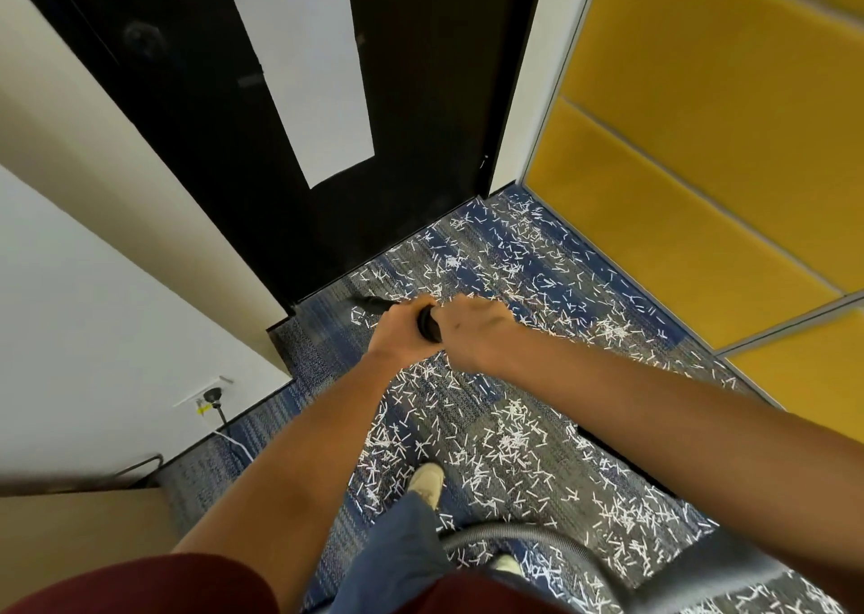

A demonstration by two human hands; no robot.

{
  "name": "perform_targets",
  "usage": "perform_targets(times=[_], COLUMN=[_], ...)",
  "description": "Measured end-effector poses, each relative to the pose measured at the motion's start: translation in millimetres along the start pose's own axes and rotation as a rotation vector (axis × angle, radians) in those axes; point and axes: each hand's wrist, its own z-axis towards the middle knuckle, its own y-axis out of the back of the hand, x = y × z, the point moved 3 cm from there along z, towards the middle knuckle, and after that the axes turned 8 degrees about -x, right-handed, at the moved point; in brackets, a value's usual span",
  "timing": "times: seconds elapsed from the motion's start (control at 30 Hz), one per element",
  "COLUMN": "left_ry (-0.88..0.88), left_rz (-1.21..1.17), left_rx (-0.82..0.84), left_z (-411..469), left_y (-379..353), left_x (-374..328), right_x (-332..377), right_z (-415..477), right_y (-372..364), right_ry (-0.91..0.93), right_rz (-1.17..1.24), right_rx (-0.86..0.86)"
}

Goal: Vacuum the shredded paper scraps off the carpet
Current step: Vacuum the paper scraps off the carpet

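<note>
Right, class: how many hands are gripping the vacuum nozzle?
2. The left hand grips the black vacuum nozzle nearer its tip; the right hand grips just behind it.

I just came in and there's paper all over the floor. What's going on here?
A person is vacuuming shredded paper scraps off the blue-grey carpet. Their left hand and right hand both hold the black vacuum nozzle, its tip aimed low at the carpet by the foot of the black door. The grey hose curves past their feet. Scraps cover most of the carpet; the strip along the left wall looks largely free of them.
</note>
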Motion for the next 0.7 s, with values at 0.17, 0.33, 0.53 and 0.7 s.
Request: perform_targets(times=[0.17, 0.33, 0.53, 0.7], left_ry=[-0.046, -0.051, -0.044, -0.065], left_rz=[0.002, -0.021, -0.037, -0.010], left_rx=[0.051, 0.062, 0.076, 0.060], left_z=[-1.8, 0.7, -2.3, -8.0], left_y=[-14.0, -28.4, -43.9, -43.9], left_x=[-15.0, -32.8, -37.0, -25.7], right_x=[-16.9, -35.2, -38.8, -29.9], right_z=[-8.5, -15.1, -19.4, -22.0], right_y=[-4.3, -9.8, -25.0, -27.5], right_ry=[-0.023, -0.092, -0.118, -0.066], right_rz=[-0.025, -0.010, -0.005, -0.017], right_rx=[0.031, 0.013, 0.026, 0.017])
